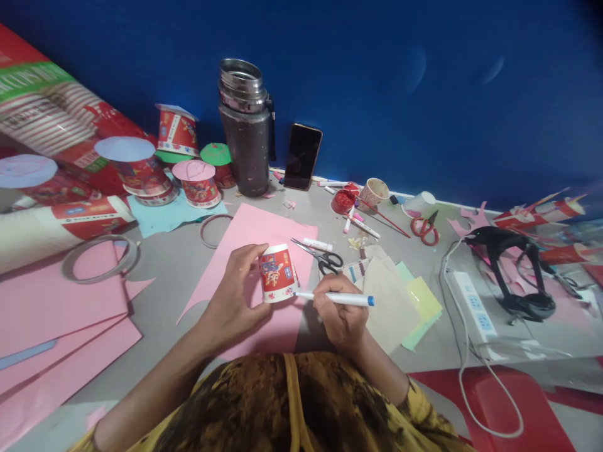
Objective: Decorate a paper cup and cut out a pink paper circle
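My left hand (242, 295) is closed round a red and white printed paper cup (277, 276), fingers at its upper left and thumb at its lower edge. In my right hand (340, 314) is a white marker with a blue end (351, 299); its tip points left and meets or nearly meets the cup's lower right edge. Beneath the cup lies a pink paper sheet (264, 220). Black-handled scissors (331, 260) rest just beyond my right hand, with a white marker cap or pen (318, 244) beside them.
Several decorated paper cups (195, 185) stand at the left, near a dark thermos (247, 132) and a phone (303, 157) leaning on the blue wall. Red-handled scissors (425, 229), a power strip (475, 304) and a black head strap (513, 270) lie at the right. Pink sheets (61, 295) cover the left.
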{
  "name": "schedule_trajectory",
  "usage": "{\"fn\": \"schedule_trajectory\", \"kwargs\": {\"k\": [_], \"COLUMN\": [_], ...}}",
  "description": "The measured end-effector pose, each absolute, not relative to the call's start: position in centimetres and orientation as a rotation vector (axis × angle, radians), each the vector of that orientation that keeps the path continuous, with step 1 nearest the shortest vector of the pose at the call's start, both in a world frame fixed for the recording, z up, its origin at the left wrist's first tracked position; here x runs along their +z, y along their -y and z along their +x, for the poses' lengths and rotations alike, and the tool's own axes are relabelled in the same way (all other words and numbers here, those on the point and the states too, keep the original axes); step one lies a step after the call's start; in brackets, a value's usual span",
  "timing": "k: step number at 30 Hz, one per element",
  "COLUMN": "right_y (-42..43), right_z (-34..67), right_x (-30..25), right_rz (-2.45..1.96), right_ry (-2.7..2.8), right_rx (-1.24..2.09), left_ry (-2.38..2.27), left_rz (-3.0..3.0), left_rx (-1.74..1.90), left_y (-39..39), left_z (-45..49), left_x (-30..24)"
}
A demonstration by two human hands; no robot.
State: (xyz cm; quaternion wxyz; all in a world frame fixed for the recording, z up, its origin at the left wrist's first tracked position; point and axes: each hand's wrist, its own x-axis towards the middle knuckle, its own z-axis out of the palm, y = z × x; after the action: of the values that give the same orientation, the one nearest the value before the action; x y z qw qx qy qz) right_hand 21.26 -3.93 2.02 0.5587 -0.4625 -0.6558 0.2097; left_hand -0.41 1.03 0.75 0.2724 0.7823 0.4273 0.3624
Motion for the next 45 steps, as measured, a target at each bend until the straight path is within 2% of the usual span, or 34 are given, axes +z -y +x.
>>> {"fn": "schedule_trajectory", "kwargs": {"k": [45], "right_y": [3.58], "right_z": [21.09], "right_x": [2.65], "right_rz": [-1.204], "right_ry": [1.604], "right_rx": [0.581], "left_ry": [-1.109], "left_rz": [2.154], "left_rx": [0.963], "left_y": [-0.95], "left_z": [-0.15], "left_x": [0.98]}}
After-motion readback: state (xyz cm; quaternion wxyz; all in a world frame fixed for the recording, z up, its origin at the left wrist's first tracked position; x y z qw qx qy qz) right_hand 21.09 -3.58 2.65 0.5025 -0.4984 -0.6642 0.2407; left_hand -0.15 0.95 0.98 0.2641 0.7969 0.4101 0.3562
